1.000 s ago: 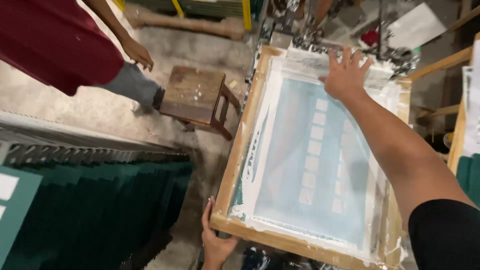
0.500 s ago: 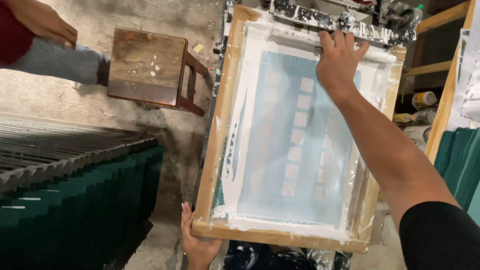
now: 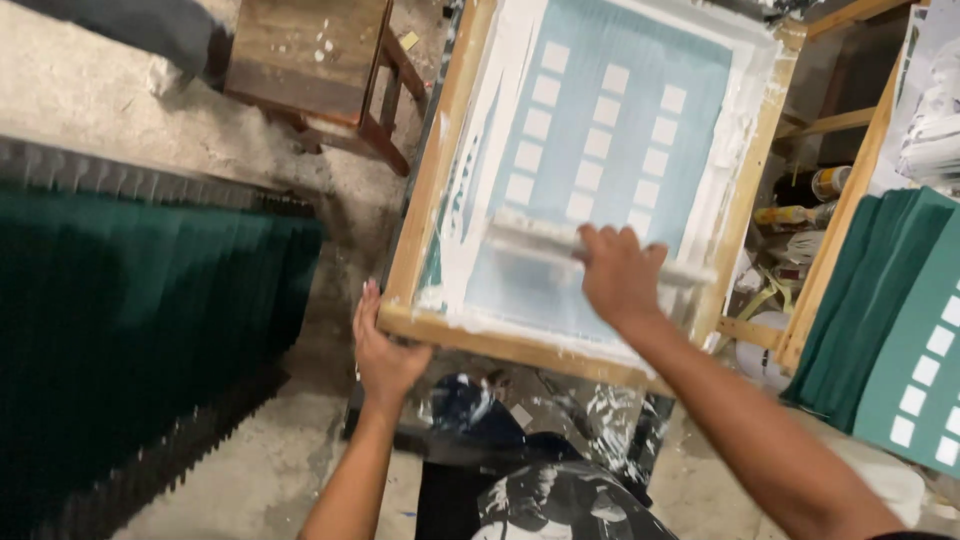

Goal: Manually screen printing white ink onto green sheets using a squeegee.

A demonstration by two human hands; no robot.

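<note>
Gripping the white squeegee (image 3: 590,246) at frame centre, my right hand (image 3: 622,275) presses it on the blue screen (image 3: 610,130); my left hand (image 3: 383,352) clasps the wooden frame (image 3: 430,190) corner, stool (image 3: 310,60) upper left

I saw a frame (image 3: 430,190) of pale raw wood, its mesh (image 3: 610,150) a washed-out blue-grey marked with three columns of small white rectangles and bordered all round by smeared white ink, and the squeegee (image 3: 545,238) across it was coated white as well. The sheets (image 3: 140,310) racked on the one side were deep green, and the sheet (image 3: 915,370) on the other side was the same green with white rectangles printed on it. The stool (image 3: 305,55) was dark brown wood flecked with white, the floor (image 3: 110,110) a dull grey-beige, and the surface (image 3: 540,430) under the frame black with white smears.
</note>
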